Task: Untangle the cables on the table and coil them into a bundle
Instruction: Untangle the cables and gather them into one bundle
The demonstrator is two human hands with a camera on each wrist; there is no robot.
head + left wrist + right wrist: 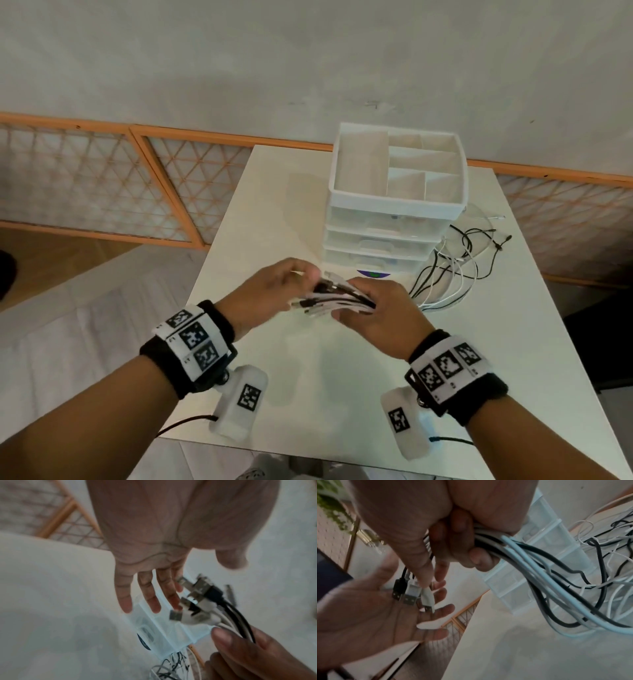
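Note:
My right hand grips a bunch of black, white and pale blue cables above the table's middle. Their USB plugs stick out to the left. My left hand is open, its straight fingers touching the plug ends. From my right hand the cables trail down into a loose tangle on the table, to the right of the drawer unit. The left palm faces the plugs.
A white drawer organizer with an open compartment top stands at the back of the white table, just beyond my hands. An orange-framed lattice rail runs behind the table. The table's left edge is close to my left wrist.

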